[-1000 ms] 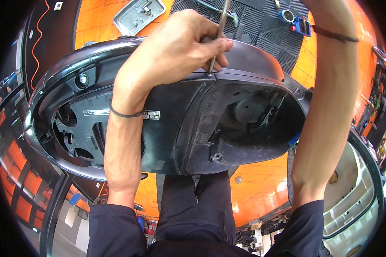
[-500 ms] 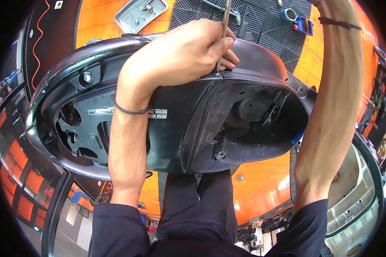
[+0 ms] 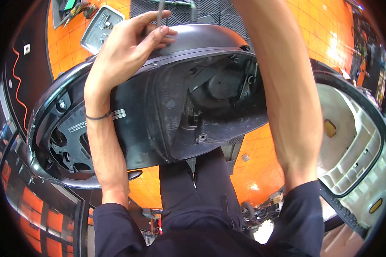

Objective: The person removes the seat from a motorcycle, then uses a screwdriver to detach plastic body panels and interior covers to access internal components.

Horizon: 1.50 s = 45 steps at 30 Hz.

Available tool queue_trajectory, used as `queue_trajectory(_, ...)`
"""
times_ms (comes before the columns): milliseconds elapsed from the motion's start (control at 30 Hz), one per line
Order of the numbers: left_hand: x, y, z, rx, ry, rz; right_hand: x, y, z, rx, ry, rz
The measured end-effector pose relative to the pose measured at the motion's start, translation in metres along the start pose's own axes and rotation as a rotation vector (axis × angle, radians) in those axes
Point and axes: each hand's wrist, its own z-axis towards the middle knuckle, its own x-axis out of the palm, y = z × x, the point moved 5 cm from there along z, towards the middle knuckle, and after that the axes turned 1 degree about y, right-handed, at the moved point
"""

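Observation:
A dark scooter body (image 3: pixel 133 145) lies across the view below my arms, with its under-seat storage box (image 3: pixel 218 90) uncovered on the right. My left hand (image 3: pixel 131 47) is over the body's far edge, fingers bent around a thin metal rod (image 3: pixel 160 16). That rod looks like a screwdriver shaft; its upper end runs out of view, and its tip is hidden behind my fingers. My right forearm (image 3: pixel 283 85) reaches over the right end of the box and leaves the top of the picture, so the right hand is out of sight.
A metal tray (image 3: pixel 102 29) of small parts sits on the orange tiles beyond the body, near loose tools (image 3: pixel 79 12). Ridged dark matting (image 3: pixel 214 12) lies at the far side. A raised seat with a pale underside (image 3: pixel 351 141) stands at right.
The view has shifted, so the scooter body sits lower left. My left hand's fingers have loosened slightly and the rod no longer stands at the panel seam. The seat shows more.

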Motion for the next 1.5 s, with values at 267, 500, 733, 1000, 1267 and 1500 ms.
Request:
queue_trajectory(267, 0.131, -0.092, -0.017, 0.582, -0.009, 0.579, -0.107, -0.018, -0.195, 0.38, -0.587, -0.034)
queue_trajectory(500, 0.338, 0.094, -0.03, 0.506, 1.104, 1.361, -0.069, -0.036, -0.444, 0.95, -0.362, -0.198)
queue_trajectory(733, 0.341, 0.174, -0.03, 0.964, 1.219, 1.561, -0.055, -0.018, -0.534, 1.092, -0.36, -0.15)
queue_trajectory(1000, 0.342, 0.166, -0.024, 1.175, 1.137, 1.359, -0.048, -0.018, -0.535, 1.052, -0.415, -0.167)
queue_trajectory(1267, 0.366, 0.161, -0.04, 0.983, 1.156, 1.545, -0.046, -0.012, -0.523, 1.018, -0.366, -0.18)
queue_trajectory(1500, 0.356, 0.142, -0.047, 0.572, 0.718, 1.325, -0.053, 0.004, -0.499, 0.916, -0.328, -0.284)
